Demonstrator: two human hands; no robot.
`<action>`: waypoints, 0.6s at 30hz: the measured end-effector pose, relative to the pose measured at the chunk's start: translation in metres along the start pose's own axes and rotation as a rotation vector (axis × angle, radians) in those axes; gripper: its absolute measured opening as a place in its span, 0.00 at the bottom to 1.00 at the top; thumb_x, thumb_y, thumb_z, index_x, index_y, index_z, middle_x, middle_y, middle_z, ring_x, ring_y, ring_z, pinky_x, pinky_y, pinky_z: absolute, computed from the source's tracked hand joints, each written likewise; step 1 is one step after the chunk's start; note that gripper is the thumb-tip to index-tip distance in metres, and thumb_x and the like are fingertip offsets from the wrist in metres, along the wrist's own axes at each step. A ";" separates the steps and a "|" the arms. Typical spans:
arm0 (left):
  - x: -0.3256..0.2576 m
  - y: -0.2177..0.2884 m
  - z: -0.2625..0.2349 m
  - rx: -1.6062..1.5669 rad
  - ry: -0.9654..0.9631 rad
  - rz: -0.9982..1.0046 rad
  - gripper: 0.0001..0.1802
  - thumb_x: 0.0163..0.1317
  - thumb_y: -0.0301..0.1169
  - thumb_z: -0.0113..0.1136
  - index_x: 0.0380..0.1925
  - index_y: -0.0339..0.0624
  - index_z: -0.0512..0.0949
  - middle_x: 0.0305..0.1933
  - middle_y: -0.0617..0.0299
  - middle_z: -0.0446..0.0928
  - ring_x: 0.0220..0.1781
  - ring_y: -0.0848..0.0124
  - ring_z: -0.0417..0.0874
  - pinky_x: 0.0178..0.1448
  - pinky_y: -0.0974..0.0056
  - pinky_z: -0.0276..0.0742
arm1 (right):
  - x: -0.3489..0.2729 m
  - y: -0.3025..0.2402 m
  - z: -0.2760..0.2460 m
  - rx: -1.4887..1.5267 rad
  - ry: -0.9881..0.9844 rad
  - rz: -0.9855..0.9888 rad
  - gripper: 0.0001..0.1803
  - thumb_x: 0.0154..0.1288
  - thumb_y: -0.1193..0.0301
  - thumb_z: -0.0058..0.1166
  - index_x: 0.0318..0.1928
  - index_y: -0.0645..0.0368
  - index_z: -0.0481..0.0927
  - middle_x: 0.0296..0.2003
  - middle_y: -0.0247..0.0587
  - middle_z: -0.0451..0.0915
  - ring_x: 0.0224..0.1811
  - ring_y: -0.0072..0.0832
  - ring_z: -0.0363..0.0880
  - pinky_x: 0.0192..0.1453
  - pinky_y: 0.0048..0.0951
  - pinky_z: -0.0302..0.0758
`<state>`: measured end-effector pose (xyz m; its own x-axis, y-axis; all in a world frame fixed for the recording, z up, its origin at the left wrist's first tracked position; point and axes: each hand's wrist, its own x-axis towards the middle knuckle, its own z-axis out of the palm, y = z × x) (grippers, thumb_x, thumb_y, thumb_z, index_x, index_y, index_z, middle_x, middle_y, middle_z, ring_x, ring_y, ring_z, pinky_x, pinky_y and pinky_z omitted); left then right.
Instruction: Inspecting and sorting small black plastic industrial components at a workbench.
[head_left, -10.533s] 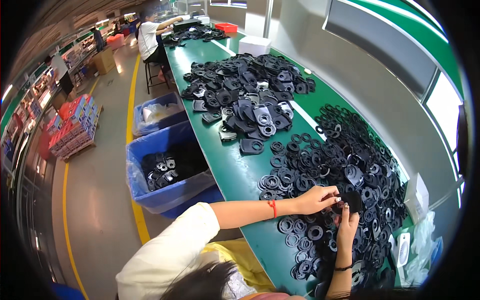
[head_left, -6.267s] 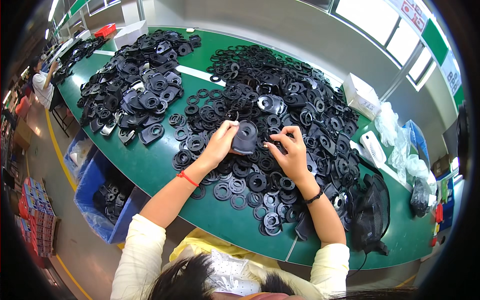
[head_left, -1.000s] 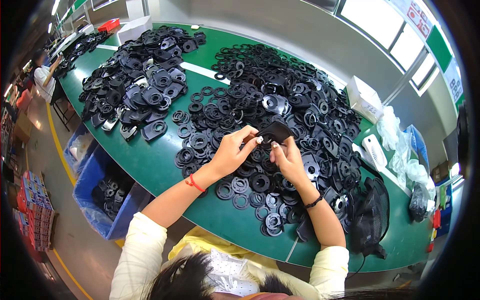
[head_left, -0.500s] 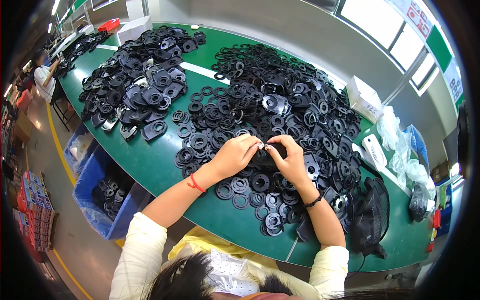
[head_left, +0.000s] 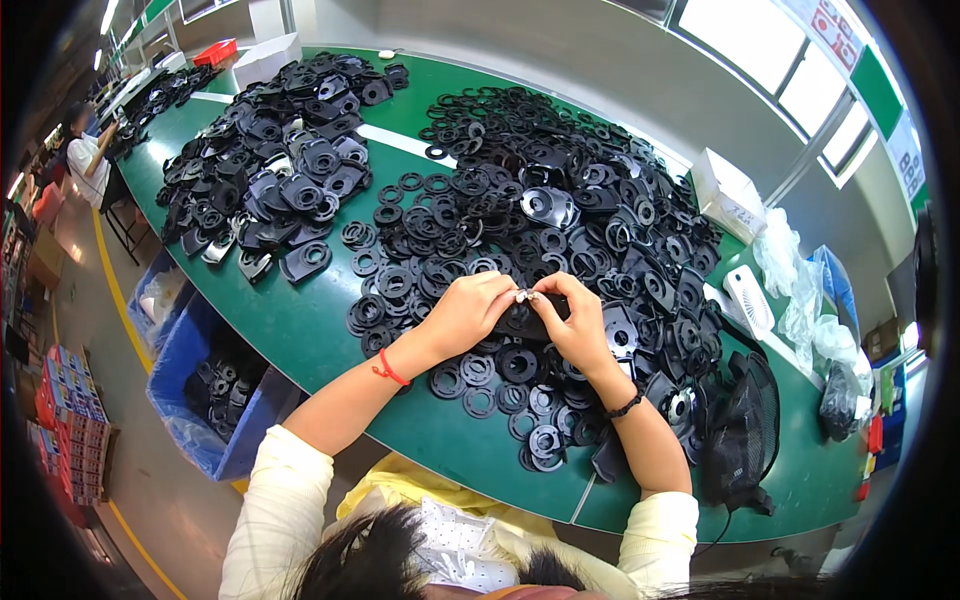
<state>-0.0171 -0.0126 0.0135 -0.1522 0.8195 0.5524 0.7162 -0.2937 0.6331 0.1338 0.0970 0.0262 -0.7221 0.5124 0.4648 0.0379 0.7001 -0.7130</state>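
We note left hand (head_left: 468, 312) and right hand (head_left: 578, 322) fingertips meeting, both pinched shut on black plastic part (head_left: 525, 322), held just above ring pile (head_left: 520, 250) on green table (head_left: 300, 330).

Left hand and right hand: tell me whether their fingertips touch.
Touching. The head view shows the left hand and right hand meeting fingertip to fingertip over a black part.

Bare green counter (head_left: 300, 330) lies open left of the left hand (head_left: 465, 315). Black rings (head_left: 500, 215) crowd ahead of it, and a black mesh fan (head_left: 740, 435) blocks the right.
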 end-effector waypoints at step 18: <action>0.004 0.002 -0.003 -0.368 0.049 -0.230 0.10 0.64 0.31 0.56 0.37 0.33 0.74 0.31 0.58 0.78 0.33 0.74 0.81 0.39 0.69 0.75 | 0.001 0.014 0.001 0.532 0.108 0.235 0.10 0.67 0.76 0.50 0.47 0.61 0.71 0.35 0.33 0.77 0.38 0.16 0.75 0.43 0.17 0.71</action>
<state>-0.0188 -0.0110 0.0187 -0.3178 0.8627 0.3934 0.3710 -0.2687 0.8889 0.1327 0.1066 0.0162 -0.6609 0.6907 0.2936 -0.1834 0.2307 -0.9556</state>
